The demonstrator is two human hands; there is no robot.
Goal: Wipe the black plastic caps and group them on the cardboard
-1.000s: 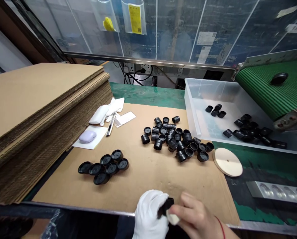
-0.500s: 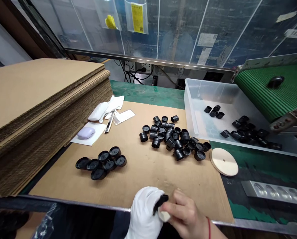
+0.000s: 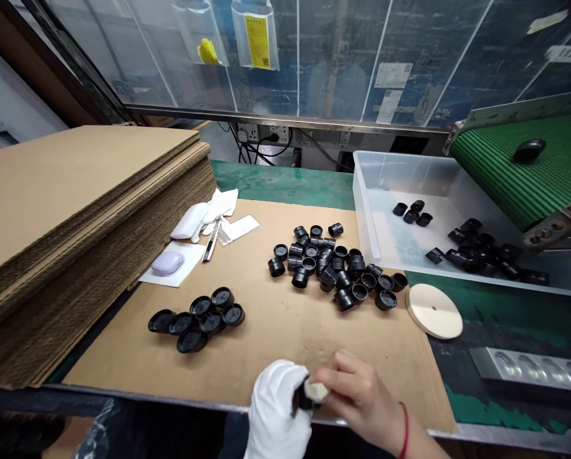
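Note:
My left hand (image 3: pixel 276 408), in a white glove, is closed around a black plastic cap (image 3: pixel 301 400) at the front edge of the table. In my bare right hand (image 3: pixel 362 392), a small cream-coloured piece (image 3: pixel 316 390) is pinched between thumb and fingers. It is held against the cap's rim; its far end is hidden. Beyond my hands lies a loose pile of black plastic caps (image 3: pixel 328 275), some on their sides, others upright. To the left, several black caps (image 3: pixel 212 322) stand grouped together with their recessed faces up.
Stacked cardboard sheets (image 3: pixel 161 191) rise at the left. A cutter knife (image 3: pixel 211 245), white gloves (image 3: pixel 192 222) and a lilac case (image 3: pixel 168 262) lie nearby. At right are a clear bin (image 3: pixel 385 245), green conveyor (image 3: pixel 505 166), round cream disc (image 3: pixel 434 311) and metal block (image 3: pixel 529 370).
My right hand has shifted the cream piece slightly up across the cap's rim, and the cap has turned in my gloved left hand. The view has moved slightly; the piles look the same.

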